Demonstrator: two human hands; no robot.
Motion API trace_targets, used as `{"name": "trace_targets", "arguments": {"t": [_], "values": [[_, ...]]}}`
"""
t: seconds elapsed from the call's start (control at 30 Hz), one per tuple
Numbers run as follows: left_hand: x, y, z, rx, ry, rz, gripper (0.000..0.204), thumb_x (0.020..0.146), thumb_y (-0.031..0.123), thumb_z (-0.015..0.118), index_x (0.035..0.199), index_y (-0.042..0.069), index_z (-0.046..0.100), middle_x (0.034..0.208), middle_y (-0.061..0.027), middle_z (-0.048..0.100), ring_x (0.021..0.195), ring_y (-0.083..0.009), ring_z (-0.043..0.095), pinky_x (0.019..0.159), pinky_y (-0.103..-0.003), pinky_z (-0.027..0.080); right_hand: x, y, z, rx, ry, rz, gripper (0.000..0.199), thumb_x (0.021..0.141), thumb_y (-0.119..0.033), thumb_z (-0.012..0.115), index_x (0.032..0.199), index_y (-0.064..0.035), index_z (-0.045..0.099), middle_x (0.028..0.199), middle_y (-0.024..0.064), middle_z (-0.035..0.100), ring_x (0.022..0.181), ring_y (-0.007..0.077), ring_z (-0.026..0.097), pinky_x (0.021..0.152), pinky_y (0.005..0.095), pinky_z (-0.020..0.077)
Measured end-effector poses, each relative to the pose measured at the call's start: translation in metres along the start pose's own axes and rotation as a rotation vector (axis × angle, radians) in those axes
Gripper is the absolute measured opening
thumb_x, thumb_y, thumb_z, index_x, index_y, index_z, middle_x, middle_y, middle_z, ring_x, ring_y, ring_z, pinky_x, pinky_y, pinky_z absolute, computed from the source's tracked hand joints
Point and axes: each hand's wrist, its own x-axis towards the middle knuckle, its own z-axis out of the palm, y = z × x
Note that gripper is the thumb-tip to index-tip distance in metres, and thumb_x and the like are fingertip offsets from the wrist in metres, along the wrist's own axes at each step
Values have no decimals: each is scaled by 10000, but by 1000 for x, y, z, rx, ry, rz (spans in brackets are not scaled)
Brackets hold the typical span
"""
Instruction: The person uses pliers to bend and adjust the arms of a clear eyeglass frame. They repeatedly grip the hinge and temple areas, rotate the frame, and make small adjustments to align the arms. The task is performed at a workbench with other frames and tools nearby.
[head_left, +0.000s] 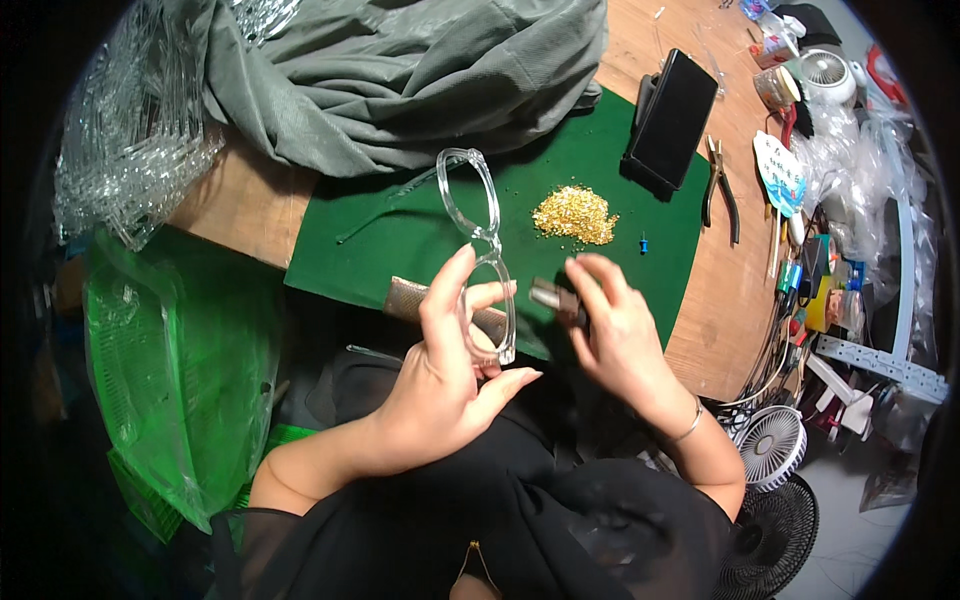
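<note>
My left hand (445, 375) is closed on a clear plastic eyeglass frame (487, 236), held upright by its nearer lens rim. One clear temple arm stretches away over the green mat (340, 265). To its right, my right hand (625, 335) pinches a small blocky tool with a shiny metal end (548, 294); its exact kind is too blurred to tell. That tool's tip is apart from the frame. Beyond my hands lies a heap of small gold-coloured metal pieces (577, 215). A patterned metallic bar (407, 298) sits at the mat's near edge, partly behind my left fingers.
A black phone (675, 120) rests at the mat's far right, beside pliers (716, 190) and a small blue-handled piece (644, 245). Grey cloth (400, 80) covers the back, near many clear temple arms (130, 160). A green plastic-lined basket (180, 370) stands left; fans (772, 447) stand right.
</note>
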Motion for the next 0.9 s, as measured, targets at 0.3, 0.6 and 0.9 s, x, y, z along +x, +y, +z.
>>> {"name": "trace_targets", "arguments": {"t": [0.3, 0.6, 0.9], "values": [[-16, 13, -19, -245, 28, -122, 782, 751, -130, 530, 1346, 74, 64, 1120, -234, 501, 629, -69, 546, 617, -195, 478, -7, -1, -8, 46, 11, 69, 566, 652, -24, 645, 1180, 49, 455, 1177, 169, 461, 892, 318, 553, 782, 370, 443], [-13, 22, -15, -603, -2, -252, 988, 672, -184, 576, 1407, 92, -25, 1115, -200, 518, 837, -210, 642, 777, -323, 524, 13, 34, 27, 188, 211, 229, 220, 695, -4, 608, 905, -24, 545, 809, 126, 541, 767, 312, 548, 683, 378, 415], [-15, 21, -15, -910, -219, -468, 35, 911, 53, 450, 912, 27, 427, 1035, -209, 545, 859, -278, 633, 780, -378, 516, 28, 32, 33, 57, 155, 217, 173, 724, -86, 651, 848, -32, 544, 815, 122, 547, 767, 304, 545, 657, 382, 384]]}}
